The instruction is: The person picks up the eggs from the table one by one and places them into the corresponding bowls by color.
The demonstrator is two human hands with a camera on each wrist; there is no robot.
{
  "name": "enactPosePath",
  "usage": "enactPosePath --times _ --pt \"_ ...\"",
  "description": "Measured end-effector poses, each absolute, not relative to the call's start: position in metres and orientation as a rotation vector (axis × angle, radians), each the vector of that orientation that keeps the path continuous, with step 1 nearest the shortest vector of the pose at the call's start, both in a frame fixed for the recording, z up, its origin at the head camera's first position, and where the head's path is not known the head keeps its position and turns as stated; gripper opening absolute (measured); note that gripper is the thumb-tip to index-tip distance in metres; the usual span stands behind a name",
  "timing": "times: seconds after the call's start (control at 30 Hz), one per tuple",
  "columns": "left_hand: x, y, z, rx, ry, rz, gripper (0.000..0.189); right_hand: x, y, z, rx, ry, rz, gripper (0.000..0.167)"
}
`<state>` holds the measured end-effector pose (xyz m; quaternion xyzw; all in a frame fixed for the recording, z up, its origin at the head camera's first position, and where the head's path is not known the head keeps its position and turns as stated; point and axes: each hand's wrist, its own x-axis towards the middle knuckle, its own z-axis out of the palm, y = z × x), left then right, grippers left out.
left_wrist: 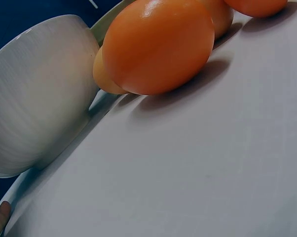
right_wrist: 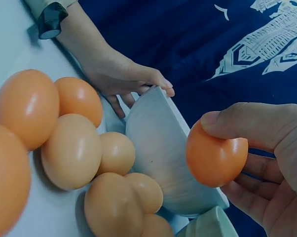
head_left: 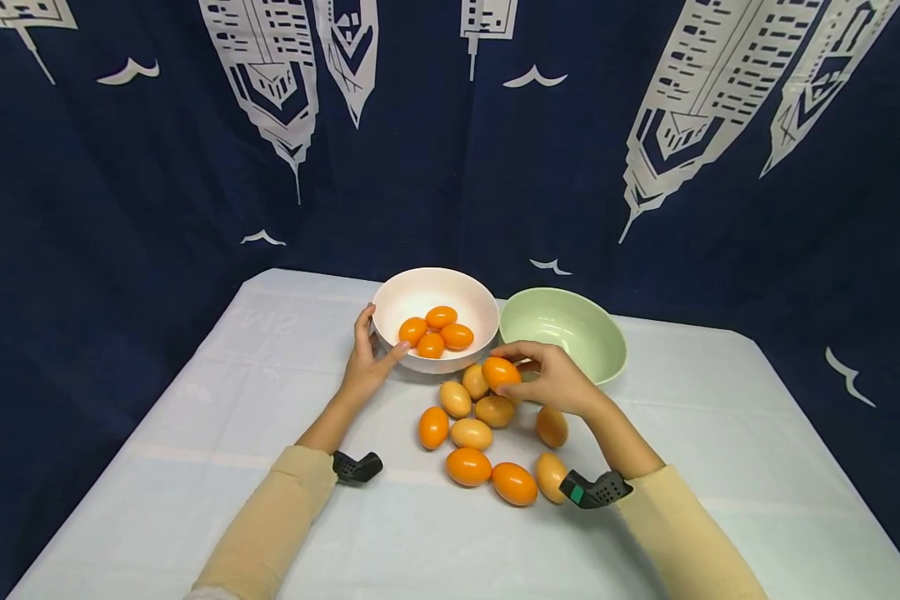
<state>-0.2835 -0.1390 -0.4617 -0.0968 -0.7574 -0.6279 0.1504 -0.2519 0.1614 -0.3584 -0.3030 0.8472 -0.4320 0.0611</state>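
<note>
Just over the near side of the white bowl, my right hand (head_left: pixel 558 382) pinches an orange egg (head_left: pixel 501 373) between thumb and fingers. That egg (right_wrist: pixel 216 157) is clear of the table in the right wrist view. My left hand (head_left: pixel 367 362) grips the left side of the white bowl (head_left: pixel 429 292), thumb at the rim and fingers along the outer wall. Several orange eggs (head_left: pixel 457 337) lie inside that bowl. In front of it are loose orange eggs (head_left: pixel 468 467) and paler tan eggs (head_left: pixel 472 434), mixed together on the table.
A green bowl (head_left: pixel 570 321) stands to the right of the white bowl, partly behind my right hand; no eggs show in its visible part. Both rest near the back edge of the white-covered table (head_left: pixel 195 467). A dark blue patterned cloth (head_left: pixel 435 167) hangs behind.
</note>
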Motion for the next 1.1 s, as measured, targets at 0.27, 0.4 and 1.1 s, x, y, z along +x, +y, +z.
enactPosePath --times 0.27,0.4,1.1 --pt "-0.274 -0.137 -0.447 -0.301 -2.178 -1.792 0.081 -0.267 0.149 -0.352 -0.881 2.561 -1.296 0.044" --pt "-0.286 -0.139 -0.464 -0.294 -2.165 -1.793 0.082 -0.273 0.141 -0.350 -0.849 2.549 -1.307 0.043" --pt "-0.285 -0.140 -0.463 -0.281 -2.173 -1.792 0.084 -0.311 0.102 -0.356 -0.681 2.438 -1.500 0.045"
